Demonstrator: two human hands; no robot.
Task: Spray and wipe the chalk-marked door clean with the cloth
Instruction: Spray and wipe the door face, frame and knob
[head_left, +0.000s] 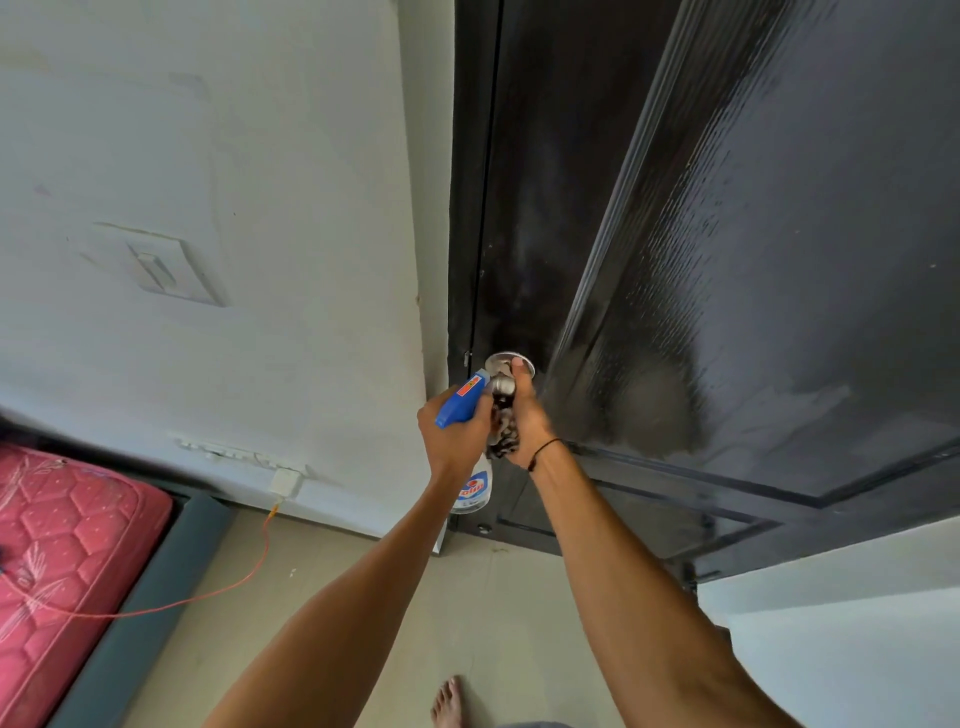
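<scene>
The black door (753, 234) fills the upper right, with a wet, smeared patch on its panel and faint pale haze near the latch edge. My left hand (449, 434) grips a spray bottle (475, 488) by its blue trigger head, the nozzle close to the metal door knob (503, 383). My right hand (527, 415) holds a dark patterned cloth (504, 434) bunched in the palm, and its thumb lies on the knob. Both hands meet at the knob.
A white wall with a switch plate (161, 270) stands to the left. A pink mattress (57, 561) on a grey frame lies at the lower left. An orange cable (218, 587) runs from a wall socket (285, 480) across the floor. My bare foot (449, 701) is below.
</scene>
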